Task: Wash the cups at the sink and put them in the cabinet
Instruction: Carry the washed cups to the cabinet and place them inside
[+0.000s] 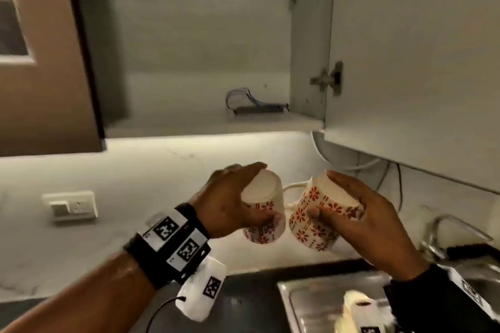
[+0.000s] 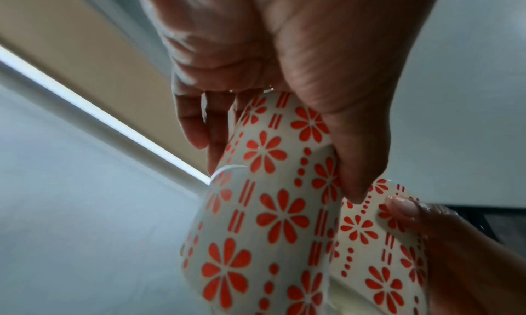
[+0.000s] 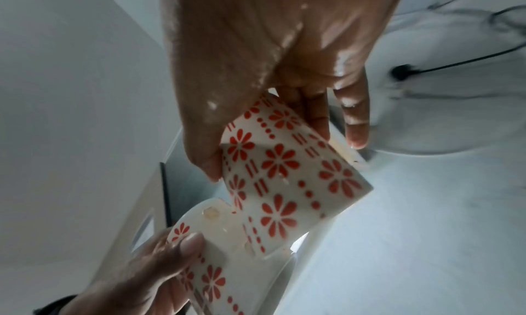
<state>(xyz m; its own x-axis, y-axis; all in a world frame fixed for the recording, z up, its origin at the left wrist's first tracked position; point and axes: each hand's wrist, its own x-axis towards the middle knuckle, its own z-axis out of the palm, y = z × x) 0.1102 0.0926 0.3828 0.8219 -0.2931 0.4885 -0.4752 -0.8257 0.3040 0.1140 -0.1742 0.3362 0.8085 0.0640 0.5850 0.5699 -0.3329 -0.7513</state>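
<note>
Two white cups with red flower patterns are held upside down, side by side, in front of the backsplash. My left hand (image 1: pixel 238 197) grips the left cup (image 1: pixel 266 222) from above, fingers over its base and thumb on its wall. My right hand (image 1: pixel 351 211) grips the right cup (image 1: pixel 313 216), whose handle (image 1: pixel 293 188) points left toward the other cup. In the left wrist view the left cup (image 2: pixel 270 207) fills the centre under my left hand (image 2: pixel 270 117). In the right wrist view my right hand (image 3: pixel 270 95) holds the right cup (image 3: pixel 284 173). Above stands the open cabinet (image 1: pixel 203 119).
A small device with blue wires (image 1: pixel 257 107) lies on the cabinet shelf at the back right. The open cabinet door (image 1: pixel 419 62) hangs above my right hand. The steel sink (image 1: pixel 311 303) and tap (image 1: pixel 443 230) are at the lower right. A wall socket (image 1: pixel 71 205) is on the left.
</note>
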